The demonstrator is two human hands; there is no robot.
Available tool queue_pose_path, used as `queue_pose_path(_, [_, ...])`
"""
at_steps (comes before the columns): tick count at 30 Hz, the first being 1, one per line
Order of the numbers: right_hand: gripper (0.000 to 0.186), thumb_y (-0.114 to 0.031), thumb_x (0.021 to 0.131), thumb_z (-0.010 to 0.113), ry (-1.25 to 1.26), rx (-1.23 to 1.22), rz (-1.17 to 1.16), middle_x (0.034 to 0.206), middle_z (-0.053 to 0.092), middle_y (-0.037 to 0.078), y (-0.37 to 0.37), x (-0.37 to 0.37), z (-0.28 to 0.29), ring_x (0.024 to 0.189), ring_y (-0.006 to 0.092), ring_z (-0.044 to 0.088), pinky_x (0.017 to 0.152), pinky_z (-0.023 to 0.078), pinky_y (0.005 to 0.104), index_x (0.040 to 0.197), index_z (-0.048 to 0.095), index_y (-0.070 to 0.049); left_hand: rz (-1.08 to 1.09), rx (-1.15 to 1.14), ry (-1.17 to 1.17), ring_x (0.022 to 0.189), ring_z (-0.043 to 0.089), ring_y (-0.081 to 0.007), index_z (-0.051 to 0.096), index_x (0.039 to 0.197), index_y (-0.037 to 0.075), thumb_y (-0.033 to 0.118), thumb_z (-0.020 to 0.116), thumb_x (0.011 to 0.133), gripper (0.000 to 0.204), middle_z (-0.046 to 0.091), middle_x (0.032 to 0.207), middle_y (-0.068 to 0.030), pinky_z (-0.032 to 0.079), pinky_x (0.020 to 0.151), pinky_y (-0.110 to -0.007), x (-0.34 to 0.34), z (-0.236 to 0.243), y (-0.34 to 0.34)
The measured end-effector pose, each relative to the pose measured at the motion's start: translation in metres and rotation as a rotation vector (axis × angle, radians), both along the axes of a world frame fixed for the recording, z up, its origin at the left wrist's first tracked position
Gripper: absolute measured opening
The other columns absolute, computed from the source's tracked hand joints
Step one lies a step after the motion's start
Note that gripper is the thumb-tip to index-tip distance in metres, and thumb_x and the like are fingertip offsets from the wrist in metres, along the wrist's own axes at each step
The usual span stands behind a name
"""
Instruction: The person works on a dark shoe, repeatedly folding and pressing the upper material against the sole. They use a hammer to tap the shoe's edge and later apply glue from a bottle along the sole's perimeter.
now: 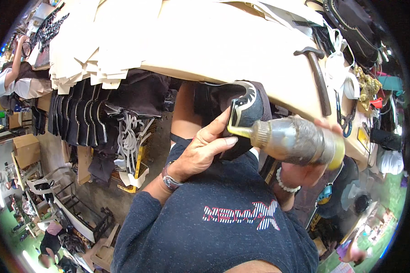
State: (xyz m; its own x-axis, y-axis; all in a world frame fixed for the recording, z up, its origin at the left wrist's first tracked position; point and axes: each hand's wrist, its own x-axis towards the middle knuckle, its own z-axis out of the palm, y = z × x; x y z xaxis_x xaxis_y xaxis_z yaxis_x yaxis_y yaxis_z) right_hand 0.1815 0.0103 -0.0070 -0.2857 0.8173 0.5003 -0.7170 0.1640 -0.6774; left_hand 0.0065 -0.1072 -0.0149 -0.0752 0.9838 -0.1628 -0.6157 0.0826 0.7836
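Observation:
My left hand [205, 148] pinches the edge of a black curved piece [248, 111] with a pale strip along its rim and small notches on the bend. The piece sits over my lap, by the table's near edge. In my right hand [305, 170], slightly blurred, a stained, tape-wrapped squeeze bottle [300, 141] lies almost level. Its yellowish nozzle points left and reaches the rim of the black piece, close to my left thumb. Whether anything is coming out of the nozzle I cannot tell.
A hammer [321, 82] and scissors [349, 119] lie on the table's right side. Pale sheets [95, 57] overlap at its left. Below them hang several black pieces [84, 113] and a bundle of white strips [134, 136]. Another person [20, 79] is at far left.

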Motion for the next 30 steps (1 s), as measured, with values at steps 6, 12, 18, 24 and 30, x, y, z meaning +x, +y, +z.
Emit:
queue_pose_path(6, [0.076, -0.039, 0.086, 0.058, 0.381, -0.458, 0.334, 0.138, 0.035, 0.021, 0.035, -0.006, 0.007, 0.124, 0.0335, 0.041, 0.103, 0.034, 0.0500, 0.139, 0.021, 0.002, 0.057, 0.020, -0.161, 0.123, 0.042, -0.0176, 0.026, 0.137, -0.003, 0.001, 0.049, 0.084, 0.058, 0.044, 0.132, -0.0135, 0.029, 0.105, -0.031, -0.020, 0.038, 0.027])
queue_pose_path(12, [0.058, -0.026, 0.092, 0.047, 0.144, -0.201, 0.075, 0.133, 0.042, 0.017, 0.067, -0.022, 0.040, 0.124, 0.0273, 0.043, 0.103, 0.036, 0.0432, 0.137, 0.025, 0.003, -0.041, 0.106, -0.424, 0.120, 0.046, -0.0233, 0.018, 0.142, -0.003, 0.020, 0.049, 0.087, 0.067, 0.040, 0.136, -0.0175, 0.036, 0.102, -0.034, -0.039, 0.066, 0.030])
queue_pose_path(18, [0.056, -0.013, 0.089, 0.050, 0.085, -0.105, -0.050, 0.133, 0.042, 0.016, 0.075, -0.033, 0.049, 0.121, 0.0268, 0.046, 0.100, 0.039, 0.0419, 0.137, 0.025, 0.004, -0.106, 0.157, -0.462, 0.126, 0.039, -0.0259, 0.015, 0.144, 0.003, 0.045, 0.041, 0.091, 0.073, 0.035, 0.141, -0.0170, 0.030, 0.106, -0.037, -0.044, 0.068, 0.025])
queue_pose_path(24, [0.060, -0.012, 0.086, 0.054, 0.070, -0.072, 0.010, 0.127, 0.046, 0.019, 0.071, -0.040, 0.049, 0.117, 0.0284, 0.050, 0.099, 0.041, 0.0416, 0.135, 0.025, 0.006, -0.067, 0.061, -0.456, 0.132, 0.031, -0.0262, 0.015, 0.144, 0.004, 0.055, 0.031, 0.093, 0.075, 0.029, 0.145, -0.0142, 0.024, 0.109, -0.040, -0.039, 0.071, 0.021])
queue_pose_path(30, [0.060, -0.009, 0.085, 0.056, 0.073, -0.029, -0.049, 0.123, 0.049, 0.018, 0.068, -0.048, 0.043, 0.114, 0.0271, 0.052, 0.096, 0.043, 0.0393, 0.134, 0.027, 0.006, -0.002, 0.006, -0.318, 0.134, 0.021, -0.0412, 0.018, 0.143, 0.005, 0.062, 0.028, 0.088, 0.080, 0.021, 0.144, -0.0264, 0.022, 0.107, -0.057, -0.035, 0.069, 0.021])
